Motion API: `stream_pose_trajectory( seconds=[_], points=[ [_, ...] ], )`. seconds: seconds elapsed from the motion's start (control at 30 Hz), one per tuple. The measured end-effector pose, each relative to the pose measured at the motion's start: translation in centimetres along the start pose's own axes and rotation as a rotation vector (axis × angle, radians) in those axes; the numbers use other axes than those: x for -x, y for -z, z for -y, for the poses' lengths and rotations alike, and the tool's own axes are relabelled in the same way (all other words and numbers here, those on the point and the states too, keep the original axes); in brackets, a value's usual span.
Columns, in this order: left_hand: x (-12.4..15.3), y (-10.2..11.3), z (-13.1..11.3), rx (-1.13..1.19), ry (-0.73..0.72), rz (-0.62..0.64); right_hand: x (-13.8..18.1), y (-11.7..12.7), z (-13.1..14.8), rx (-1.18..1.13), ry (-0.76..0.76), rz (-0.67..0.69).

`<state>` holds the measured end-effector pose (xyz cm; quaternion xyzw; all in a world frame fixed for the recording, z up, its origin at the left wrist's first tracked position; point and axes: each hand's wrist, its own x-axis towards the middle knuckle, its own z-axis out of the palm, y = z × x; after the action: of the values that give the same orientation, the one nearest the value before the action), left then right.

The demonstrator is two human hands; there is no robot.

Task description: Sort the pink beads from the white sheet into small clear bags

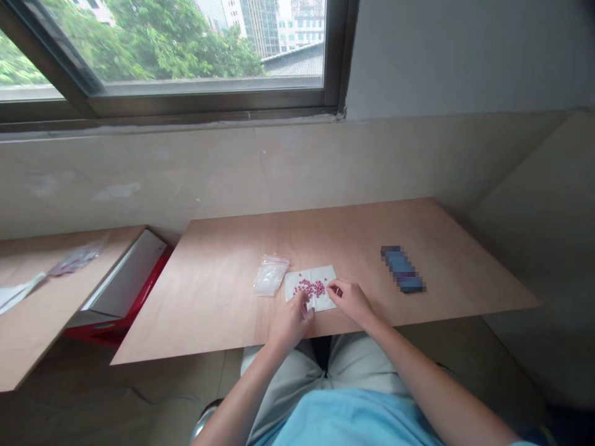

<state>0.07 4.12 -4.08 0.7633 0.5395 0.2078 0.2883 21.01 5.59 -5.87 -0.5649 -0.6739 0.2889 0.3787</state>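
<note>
A loose cluster of small dark-pink beads (312, 287) lies on a white sheet (328, 273) near the table's front edge. My left hand (290, 322) is over the sheet's near left corner, thumb and fingers drawn together at the edge of the beads. Whatever those fingers hold, if anything, is too small to make out. At the sheet's right edge, my right hand (352, 300) has its thumb and forefinger pinched together, pointing toward the beads. Its pinch is also too small to read. Just left of the sheet rests a clear zip bag (271, 275) with whitish contents.
On the right of the wooden table (209, 279) lies a pixelated phone-like object (402, 270). A second table (28, 334) stands at left across a gap, bearing crumpled clear plastic (79, 257). Behind are a tiled wall (186, 167) and a window (209, 105).
</note>
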Motion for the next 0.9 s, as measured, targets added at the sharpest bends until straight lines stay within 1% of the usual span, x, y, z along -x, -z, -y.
stream_pose_trajectory(
  seconds=[0.07, 0.17, 0.4, 0.53, 0.6, 0.67, 0.73, 0.83, 0.9],
  points=[
    [0.0, 0.1, -0.1, -0.011, -0.004, 0.004, -0.3, 0.4, -1.4, 0.116, -0.039, -0.03],
    [0.0, 0.2, -0.1, -0.03, -0.006, 0.016, -0.4, 0.4, -2.5, 0.211, -0.06, -0.008],
    [0.1, 0.3, -0.3, -0.048, -0.017, 0.031, -0.2, -0.6, -2.1, 0.298, -0.044, -0.03],
    [0.2, 0.3, -0.4, -0.05, -0.031, 0.029, -0.3, -0.6, -2.0, 0.297, -0.046, -0.049],
    [0.2, 0.3, -0.3, -0.046, -0.03, 0.024, -0.4, -0.4, -1.7, 0.243, -0.05, -0.073],
    [0.2, 0.2, -0.1, -0.044, -0.019, 0.017, -0.4, -0.2, -0.9, 0.14, -0.042, -0.089],
    [0.2, 0.0, 0.0, -0.038, -0.006, 0.007, -0.1, -0.1, 0.5, 0.012, 0.001, -0.046],
    [0.2, -0.1, 0.0, -0.016, 0.001, 0.002, 0.6, -0.2, 2.4, -0.125, 0.111, 0.122],
    [0.1, -0.2, 0.0, 0.0, 0.004, 0.003, 0.8, -0.3, 2.8, -0.15, 0.147, 0.198]
  ],
)
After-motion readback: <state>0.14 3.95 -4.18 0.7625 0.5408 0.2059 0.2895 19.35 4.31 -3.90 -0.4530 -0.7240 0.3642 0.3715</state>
